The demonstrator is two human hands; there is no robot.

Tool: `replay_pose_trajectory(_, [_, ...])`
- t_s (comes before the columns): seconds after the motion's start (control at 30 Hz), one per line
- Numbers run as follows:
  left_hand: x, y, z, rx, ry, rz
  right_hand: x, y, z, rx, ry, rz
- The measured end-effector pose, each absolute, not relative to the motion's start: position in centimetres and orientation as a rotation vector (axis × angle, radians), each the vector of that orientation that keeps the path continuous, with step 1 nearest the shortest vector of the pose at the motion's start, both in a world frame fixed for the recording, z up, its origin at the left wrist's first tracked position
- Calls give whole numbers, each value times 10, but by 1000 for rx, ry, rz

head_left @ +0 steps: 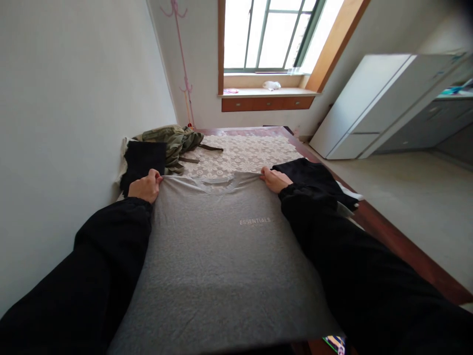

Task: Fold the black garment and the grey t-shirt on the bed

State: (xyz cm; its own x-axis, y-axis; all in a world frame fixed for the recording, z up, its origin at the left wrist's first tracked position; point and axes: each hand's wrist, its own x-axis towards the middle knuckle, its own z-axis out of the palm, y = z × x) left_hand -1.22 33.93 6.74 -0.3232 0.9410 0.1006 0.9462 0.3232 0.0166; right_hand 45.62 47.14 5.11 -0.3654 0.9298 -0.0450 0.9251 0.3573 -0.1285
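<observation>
A grey T-shirt with pale "ESSENTIALS" lettering on the chest is stretched out in front of me, neckline away from me. My left hand pinches its left shoulder between thumb and fingers. At the opposite shoulder, my right hand grips the fabric in the same way. The collar sags slightly between the two hands. My black sleeves cover the shirt's side edges, and its short sleeves are mostly hidden.
Beneath is a table with a lace cloth and dark red edge. An olive bag-like item and black cloth lie at the left, black clothing at the right. A white fridge stands beyond; a wall borders the left.
</observation>
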Motion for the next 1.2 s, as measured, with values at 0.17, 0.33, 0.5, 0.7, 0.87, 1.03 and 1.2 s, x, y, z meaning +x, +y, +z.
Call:
replay_pose_trajectory(0.17, [-8,335,64,-1739,-2427,-124,450,474,51,-1769,-2550,144])
replay_pose_trajectory(0.33, [2,332,60,-1849,-2284,-192,444,470,36,-1784,-2569,162])
replay_pose_trajectory(0.5, [43,315,59,-2079,-2123,-242,438,460,36,-1732,-2525,65])
replay_pose_trajectory(0.7, [137,233,48,-2846,-1597,-283,423,376,43,-985,-2716,188])
replay_pose_trajectory(0.87, [149,183,24,-2927,-1623,-160,427,263,18,-563,-2911,441])
replay_pose_trajectory(1.03, [140,174,5,-2865,-1613,-126,433,232,-5,-567,-2935,458])
replay_pose_trajectory(1.2, [146,172,12,-2862,-1609,-126,431,237,-6,-405,-2974,418])
